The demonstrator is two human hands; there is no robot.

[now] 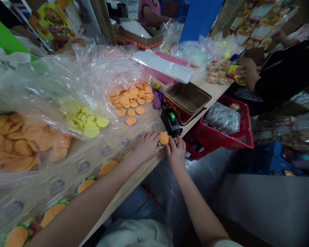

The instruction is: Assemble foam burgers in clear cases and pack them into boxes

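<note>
A small burger-shaped piece (pixel 164 138), orange on top with green at its rim, sits at the front edge of the wooden table between my two hands. My left hand (pixel 148 145) has its fingers closed against its left side. The fingertips of my right hand (pixel 176 151) press on its right side. Just behind it stands a black tape dispenser (pixel 171 122) with a green roll. Several similar burger pieces (pixel 108 167) lie in a row along the near edge, partly under my left arm. Small clear pieces (pixel 105 150) form another row behind them.
Loose orange discs (pixel 131 99) and yellow discs (pixel 86 121) spill from plastic bags (pixel 74 79). A brown tin (pixel 187 99) stands beyond the dispenser. Below the table's right edge is a red crate (pixel 221 132). A co-worker's hand (pixel 247 65) holds a yellow package at the right.
</note>
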